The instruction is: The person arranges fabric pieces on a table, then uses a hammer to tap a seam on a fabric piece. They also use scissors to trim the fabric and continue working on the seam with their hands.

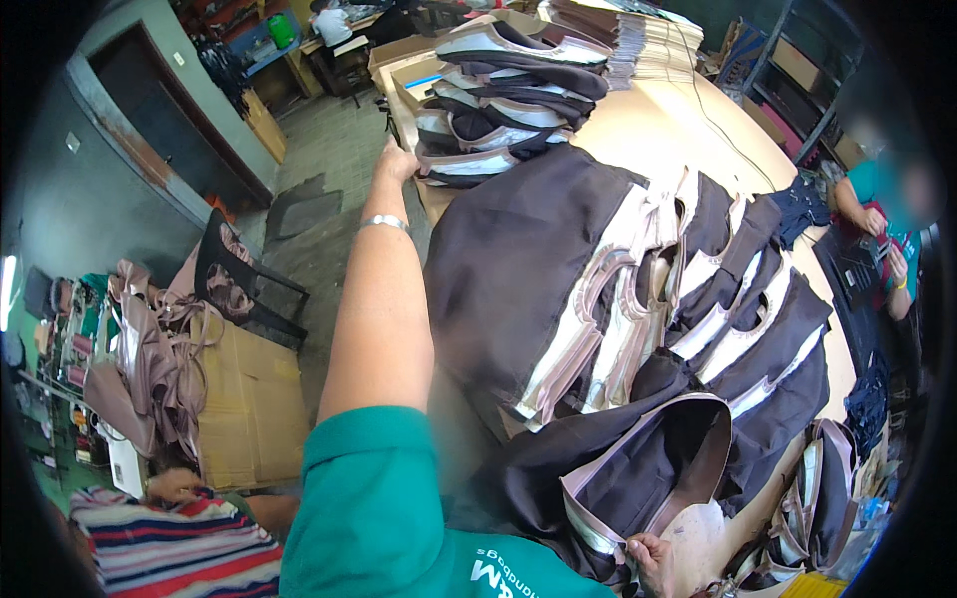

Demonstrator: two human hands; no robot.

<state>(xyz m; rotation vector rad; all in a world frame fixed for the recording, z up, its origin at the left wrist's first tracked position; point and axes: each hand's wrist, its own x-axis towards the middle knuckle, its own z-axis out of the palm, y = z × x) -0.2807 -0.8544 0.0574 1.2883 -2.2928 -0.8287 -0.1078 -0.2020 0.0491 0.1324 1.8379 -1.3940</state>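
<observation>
Close to my body, my right hand (650, 560) pinches the rim of an unfinished handbag (598, 488). This bag has dark brown lining, a mauve and silver edge, and its mouth gapes. My left arm reaches far forward, and my left hand (399, 162) rests against the left side of a stack of folded bag pieces (474, 164) at the table's edge; most of its fingers are hidden. Between my hands, several more unfinished bags (528, 269) lie overlapping, their dark linings and pale curved trims facing up.
Beneath the bags is a light wooden table (738, 140). Piled flat panels (648, 45) and a thin cable lie at its far end. A co-worker (887, 219) handles something red at right; another person in stripes (174, 543) is at lower left, near a cardboard box (249, 404) and black chair (254, 279).
</observation>
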